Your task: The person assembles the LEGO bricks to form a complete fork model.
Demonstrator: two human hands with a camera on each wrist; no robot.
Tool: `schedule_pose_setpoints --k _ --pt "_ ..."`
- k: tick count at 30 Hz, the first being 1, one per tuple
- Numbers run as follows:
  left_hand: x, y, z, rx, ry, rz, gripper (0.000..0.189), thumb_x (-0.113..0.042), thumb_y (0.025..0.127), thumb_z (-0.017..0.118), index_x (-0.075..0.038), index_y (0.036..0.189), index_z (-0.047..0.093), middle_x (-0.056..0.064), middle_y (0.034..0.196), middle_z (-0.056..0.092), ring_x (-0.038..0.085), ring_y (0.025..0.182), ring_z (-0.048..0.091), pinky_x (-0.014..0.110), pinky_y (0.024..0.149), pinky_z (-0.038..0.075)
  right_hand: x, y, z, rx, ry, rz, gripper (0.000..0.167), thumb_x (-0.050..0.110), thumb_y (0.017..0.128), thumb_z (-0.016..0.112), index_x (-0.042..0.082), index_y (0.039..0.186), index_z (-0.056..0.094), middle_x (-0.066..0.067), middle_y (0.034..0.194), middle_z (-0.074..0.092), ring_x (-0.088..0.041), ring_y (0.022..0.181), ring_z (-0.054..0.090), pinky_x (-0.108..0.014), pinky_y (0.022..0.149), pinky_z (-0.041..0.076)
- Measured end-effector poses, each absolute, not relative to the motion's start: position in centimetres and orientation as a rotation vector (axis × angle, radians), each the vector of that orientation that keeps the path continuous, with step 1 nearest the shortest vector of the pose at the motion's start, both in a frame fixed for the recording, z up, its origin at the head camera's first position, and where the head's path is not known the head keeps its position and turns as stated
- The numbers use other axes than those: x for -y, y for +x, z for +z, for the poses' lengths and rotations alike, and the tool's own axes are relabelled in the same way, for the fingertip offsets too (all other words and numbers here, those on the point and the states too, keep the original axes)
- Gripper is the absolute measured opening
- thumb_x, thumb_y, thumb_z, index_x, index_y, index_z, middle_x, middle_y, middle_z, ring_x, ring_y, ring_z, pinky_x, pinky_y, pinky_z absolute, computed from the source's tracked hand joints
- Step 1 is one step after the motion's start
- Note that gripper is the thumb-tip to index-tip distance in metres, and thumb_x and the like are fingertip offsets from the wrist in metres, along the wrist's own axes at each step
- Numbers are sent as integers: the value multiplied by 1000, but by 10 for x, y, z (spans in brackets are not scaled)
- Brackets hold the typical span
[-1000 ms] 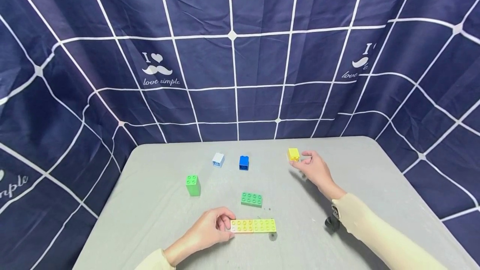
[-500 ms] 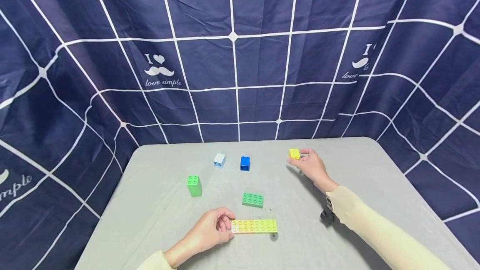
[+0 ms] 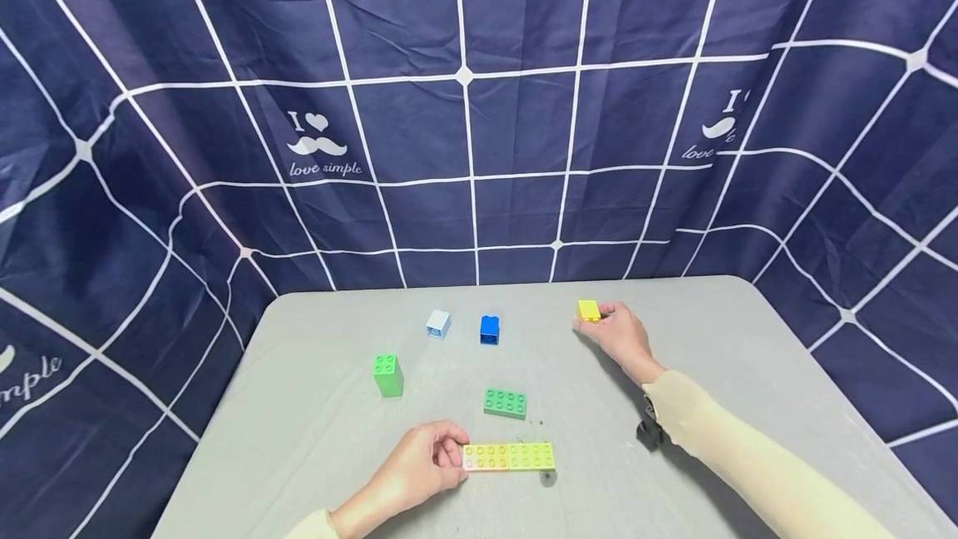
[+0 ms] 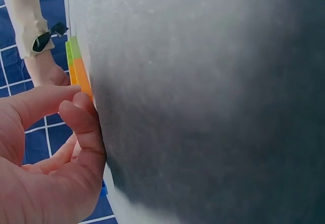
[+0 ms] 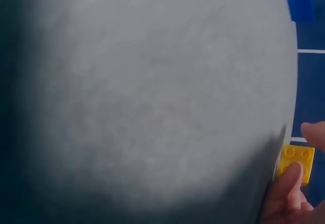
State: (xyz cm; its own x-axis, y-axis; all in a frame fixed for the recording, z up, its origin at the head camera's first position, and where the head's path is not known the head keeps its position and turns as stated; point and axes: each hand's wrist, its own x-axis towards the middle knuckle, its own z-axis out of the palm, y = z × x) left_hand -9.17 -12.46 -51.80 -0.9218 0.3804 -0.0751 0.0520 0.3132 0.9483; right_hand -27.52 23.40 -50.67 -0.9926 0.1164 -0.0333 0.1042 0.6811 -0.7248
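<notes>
My left hand [image 3: 419,466] pinches the left end of an orange brick [image 3: 486,457], which looks pale and washed out in the head view. A lime-green brick [image 3: 531,456] lies end to end with it, making one straight row. In the left wrist view, thumb and finger meet at the orange brick [image 4: 82,76]. Far back on the right, my right hand [image 3: 619,338] holds a small yellow brick [image 3: 588,310] between thumb and fingers. Its studs face the camera in the right wrist view, where one fingertip partly covers the yellow brick [image 5: 302,155].
A flat green brick [image 3: 505,403] lies just behind the row. A tall light-green brick [image 3: 388,376] stands to the left. Farther back are a pale blue brick [image 3: 438,324] and a dark blue brick [image 3: 490,329]. A dark patterned curtain [image 3: 516,123] surrounds the grey table [image 3: 299,406].
The right hand's fingers have closed in around the yellow brick, and its forearm has shifted slightly left. The left hand stays at the orange brick. The whole head view has shifted a little.
</notes>
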Motion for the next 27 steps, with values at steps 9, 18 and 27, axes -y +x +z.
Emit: schedule_pose_setpoints --k 9,18,27 --pt "124 -93 -517 -2300 387 1660 32 14 76 80 2 104 72 -3 78 63 5 68 57 17 62 46 -234 -280 -509 2854 -252 1210 54 38 93 82 -3 123 63 -17 106 73 -33 93 65 -40 78 48" --pt "124 -93 -517 -2319 374 1647 31 16 76 77 2 103 73 -3 77 62 4 67 56 17 62 44 -235 -279 -510 2779 -301 1236 46 36 95 77 4 126 67 -12 104 71 -27 90 62 -38 77 46" --pt "121 -91 -517 -2345 379 1631 33 16 76 78 1 104 73 -4 76 62 5 67 57 19 63 47 -236 -274 -509 2637 -252 1249 47 31 96 75 1 130 65 -10 98 60 -27 90 55 -39 80 42"
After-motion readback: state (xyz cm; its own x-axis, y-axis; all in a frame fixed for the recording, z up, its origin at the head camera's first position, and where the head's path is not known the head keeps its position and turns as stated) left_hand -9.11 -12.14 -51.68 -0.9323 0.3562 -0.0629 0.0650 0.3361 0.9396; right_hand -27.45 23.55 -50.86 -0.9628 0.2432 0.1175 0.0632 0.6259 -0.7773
